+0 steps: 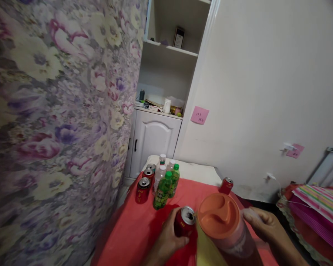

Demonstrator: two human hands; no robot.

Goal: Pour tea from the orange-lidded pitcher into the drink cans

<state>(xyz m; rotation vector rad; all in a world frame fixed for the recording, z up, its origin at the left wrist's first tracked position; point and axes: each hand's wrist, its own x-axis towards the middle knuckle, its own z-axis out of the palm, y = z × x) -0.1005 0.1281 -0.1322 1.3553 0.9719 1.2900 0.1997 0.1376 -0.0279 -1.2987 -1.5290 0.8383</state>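
Note:
My left hand is wrapped round an opened red can standing on the red tablecloth. My right hand grips the handle side of a clear pitcher with an orange lid, which stands right beside the can. The pitcher's handle is mostly hidden by my fingers.
Further back on the table stand red cans, green-capped bottles and white-capped bottles; one more red can is at the right. A floral curtain hangs at left. A white cabinet with shelves stands behind; a striped cloth lies at right.

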